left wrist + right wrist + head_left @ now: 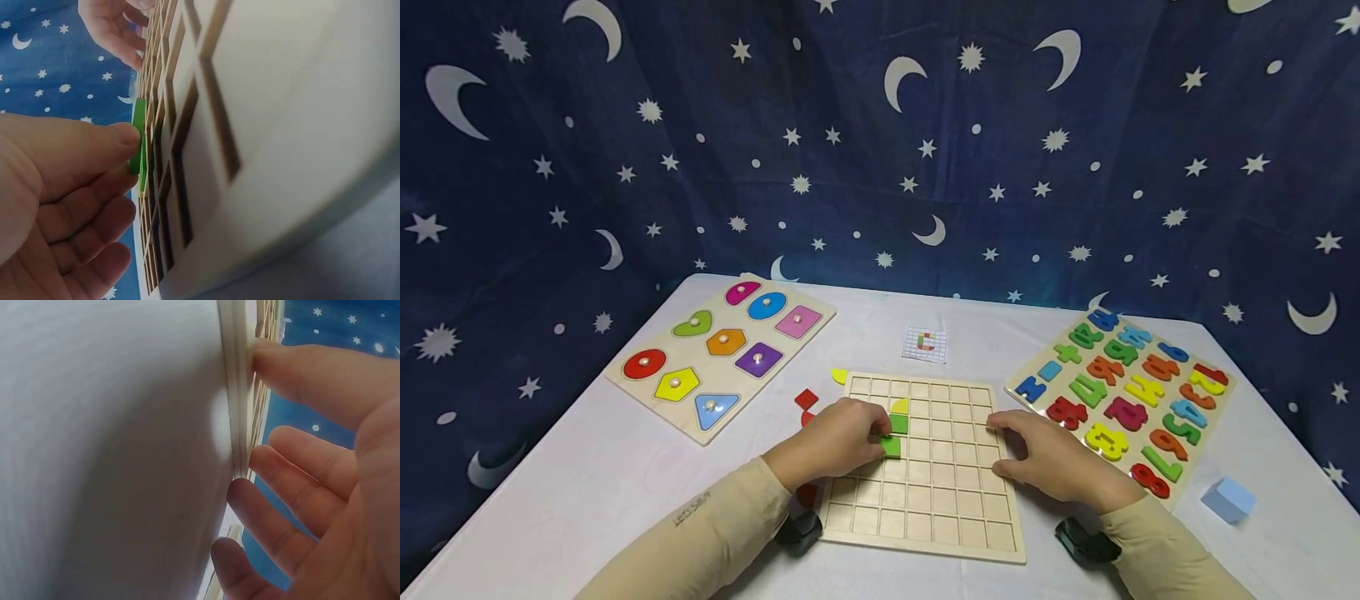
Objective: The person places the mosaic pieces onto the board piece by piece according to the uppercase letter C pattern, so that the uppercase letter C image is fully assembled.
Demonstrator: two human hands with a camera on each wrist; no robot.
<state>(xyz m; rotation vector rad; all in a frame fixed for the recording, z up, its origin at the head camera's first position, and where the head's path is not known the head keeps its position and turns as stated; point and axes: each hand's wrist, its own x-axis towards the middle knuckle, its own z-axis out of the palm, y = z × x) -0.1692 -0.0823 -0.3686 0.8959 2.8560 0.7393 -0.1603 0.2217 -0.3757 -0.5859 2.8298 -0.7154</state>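
A wooden grid board (951, 547) lies flat on the white table. My left hand (841, 440) is over its left half and pinches a green square tile (891, 447) between thumb and fingers. In the left wrist view that green tile (135, 147) stands at the grid ridges, the other fingers loosely bent below. Just above it on the board are another green square tile (899, 424) and a yellow rounded piece (900, 407). My right hand (1054, 457) rests at the board's right edge, its fingertips (239, 487) along the rim.
Red pieces (806, 398) and a yellow piece (839, 377) lie left of the board. Behind it is a small pattern card (924, 343). A knobbed shape puzzle (696, 350) lies left; a number puzzle (1120, 400) and a blue block (1228, 500) are on the right.
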